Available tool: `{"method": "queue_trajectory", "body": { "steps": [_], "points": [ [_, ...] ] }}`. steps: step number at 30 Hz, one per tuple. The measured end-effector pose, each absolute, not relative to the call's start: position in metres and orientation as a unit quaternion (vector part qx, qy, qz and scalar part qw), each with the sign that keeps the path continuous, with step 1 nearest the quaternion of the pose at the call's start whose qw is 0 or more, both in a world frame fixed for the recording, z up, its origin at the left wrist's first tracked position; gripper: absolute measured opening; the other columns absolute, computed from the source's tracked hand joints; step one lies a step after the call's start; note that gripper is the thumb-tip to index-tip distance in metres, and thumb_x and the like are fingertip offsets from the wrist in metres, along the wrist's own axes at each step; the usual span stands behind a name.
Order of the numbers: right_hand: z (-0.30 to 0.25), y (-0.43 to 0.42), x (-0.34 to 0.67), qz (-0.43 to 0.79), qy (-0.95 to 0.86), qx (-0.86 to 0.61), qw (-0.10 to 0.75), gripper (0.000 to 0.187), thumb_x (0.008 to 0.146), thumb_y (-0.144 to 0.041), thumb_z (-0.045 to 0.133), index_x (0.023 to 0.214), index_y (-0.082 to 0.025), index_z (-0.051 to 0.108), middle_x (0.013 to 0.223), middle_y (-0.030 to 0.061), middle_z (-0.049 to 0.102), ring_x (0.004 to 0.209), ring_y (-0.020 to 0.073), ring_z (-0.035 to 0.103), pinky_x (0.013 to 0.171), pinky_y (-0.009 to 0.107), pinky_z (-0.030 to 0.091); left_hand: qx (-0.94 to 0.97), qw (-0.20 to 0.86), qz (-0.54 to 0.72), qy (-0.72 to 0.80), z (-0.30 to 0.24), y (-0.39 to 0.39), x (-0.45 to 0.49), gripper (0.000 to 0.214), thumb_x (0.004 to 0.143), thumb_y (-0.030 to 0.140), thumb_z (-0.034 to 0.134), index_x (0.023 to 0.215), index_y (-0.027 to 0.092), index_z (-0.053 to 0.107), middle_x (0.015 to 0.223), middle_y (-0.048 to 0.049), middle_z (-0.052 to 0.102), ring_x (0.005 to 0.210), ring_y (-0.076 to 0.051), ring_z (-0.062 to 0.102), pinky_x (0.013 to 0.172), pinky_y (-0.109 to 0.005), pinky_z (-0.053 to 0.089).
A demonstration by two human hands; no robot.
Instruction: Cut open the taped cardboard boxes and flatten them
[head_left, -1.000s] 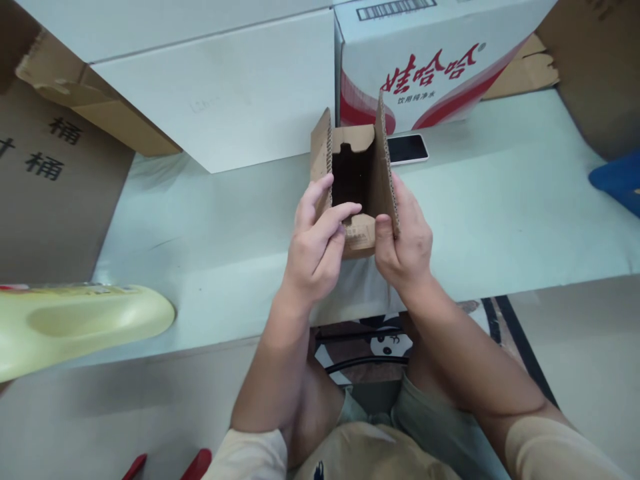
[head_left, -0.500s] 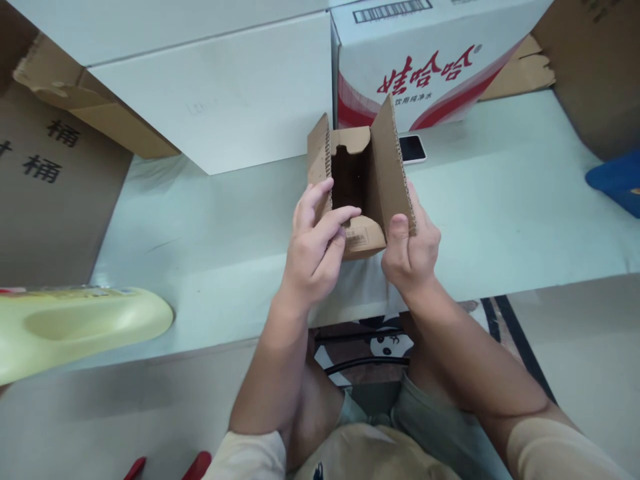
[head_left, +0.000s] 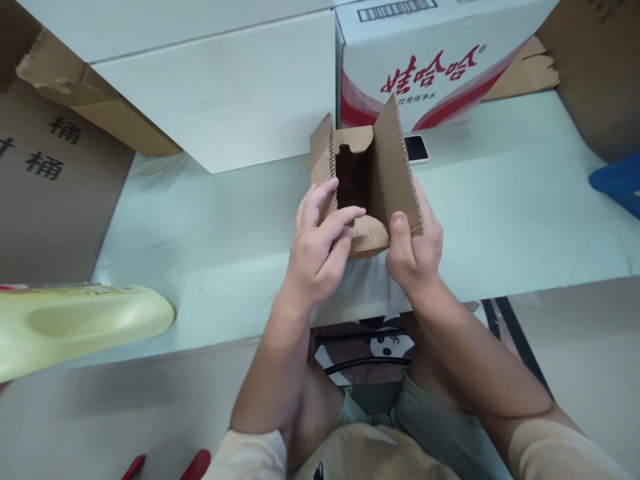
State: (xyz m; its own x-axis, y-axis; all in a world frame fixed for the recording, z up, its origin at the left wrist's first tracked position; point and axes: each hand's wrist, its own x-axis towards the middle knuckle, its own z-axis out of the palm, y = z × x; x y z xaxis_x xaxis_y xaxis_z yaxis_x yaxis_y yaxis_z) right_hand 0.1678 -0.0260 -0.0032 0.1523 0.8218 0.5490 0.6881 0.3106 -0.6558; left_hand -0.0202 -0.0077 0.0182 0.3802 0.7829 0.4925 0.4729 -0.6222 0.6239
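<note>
A small brown cardboard box stands on the table with its top open and its inside dark. Its two long flaps rise at the left and right, and short notched flaps lie at the near and far ends. My left hand holds the near left corner, fingers on the left flap and one finger stretched over the near flap. My right hand grips the right flap near its front corner, thumb on the inner face and fingers behind it.
A white carton and a red-and-white printed carton stand behind the box. A phone lies just to its right. A pale yellow jug is at left, a larger brown carton beyond it, and a blue object far right.
The whole view has shifted slightly. Both hands keep their hold on the box, and its flaps stand much as before.
</note>
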Motion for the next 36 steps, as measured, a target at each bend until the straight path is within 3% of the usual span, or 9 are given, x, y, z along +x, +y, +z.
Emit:
{"method": "queue_trajectory", "body": {
  "steps": [6, 10, 13, 17, 25, 36],
  "points": [
    [-0.004, -0.024, 0.169, 0.044, -0.689, -0.567, 0.449, 0.058, 0.106, -0.048, 0.040, 0.157, -0.020, 0.045, 0.150, 0.0179, 0.064, 0.139, 0.0347, 0.063, 0.116, 0.057, 0.054, 0.806, 0.190, 0.406, 0.387, 0.016, -0.006, -0.020, 0.034, 0.108, 0.030, 0.041, 0.129, 0.029, 0.068, 0.162, -0.0114, 0.046, 0.158, -0.029, 0.041, 0.133, -0.059, 0.033],
    [-0.012, -0.024, 0.169, 0.053, -0.692, -0.526, 0.492, 0.069, 0.101, -0.058, 0.052, 0.159, -0.023, 0.042, 0.149, 0.0179, 0.063, 0.124, 0.0341, 0.070, 0.097, 0.049, 0.064, 0.799, 0.184, 0.423, 0.386, 0.014, -0.004, -0.021, 0.033, 0.108, 0.030, 0.043, 0.127, 0.028, 0.070, 0.160, -0.0120, 0.049, 0.155, -0.030, 0.045, 0.131, -0.058, 0.036],
    [-0.014, -0.025, 0.168, 0.093, -0.687, -0.510, 0.510, 0.069, 0.100, -0.061, 0.052, 0.159, -0.027, 0.041, 0.149, 0.0159, 0.064, 0.120, 0.0335, 0.072, 0.089, 0.047, 0.065, 0.783, 0.188, 0.446, 0.391, 0.012, -0.001, -0.026, 0.034, 0.109, 0.036, 0.042, 0.127, 0.027, 0.070, 0.160, -0.0118, 0.050, 0.154, -0.031, 0.047, 0.130, -0.056, 0.040],
    [-0.012, -0.026, 0.167, 0.121, -0.684, -0.504, 0.514, 0.062, 0.102, -0.059, 0.050, 0.156, -0.028, 0.046, 0.145, 0.0148, 0.066, 0.120, 0.0326, 0.071, 0.092, 0.048, 0.064, 0.765, 0.192, 0.474, 0.391, 0.009, 0.003, -0.032, 0.034, 0.109, 0.042, 0.044, 0.126, 0.027, 0.070, 0.159, -0.0107, 0.050, 0.155, -0.032, 0.046, 0.131, -0.056, 0.038],
    [-0.009, -0.026, 0.170, 0.147, -0.686, -0.503, 0.505, 0.057, 0.101, -0.055, 0.053, 0.150, -0.026, 0.053, 0.140, 0.0139, 0.068, 0.119, 0.0309, 0.070, 0.098, 0.048, 0.062, 0.771, 0.185, 0.467, 0.391, 0.008, 0.002, -0.028, 0.027, 0.107, 0.027, 0.048, 0.117, 0.026, 0.073, 0.157, -0.0106, 0.052, 0.151, -0.030, 0.051, 0.125, -0.052, 0.046],
    [-0.010, -0.025, 0.170, 0.161, -0.683, -0.485, 0.522, 0.056, 0.102, -0.054, 0.053, 0.150, -0.025, 0.055, 0.143, 0.0145, 0.067, 0.121, 0.0309, 0.070, 0.101, 0.049, 0.062, 0.764, 0.182, 0.465, 0.409, 0.007, 0.005, -0.029, 0.022, 0.102, 0.018, 0.054, 0.109, 0.025, 0.074, 0.155, -0.0096, 0.053, 0.152, -0.031, 0.050, 0.127, -0.054, 0.045]
  ]
}}
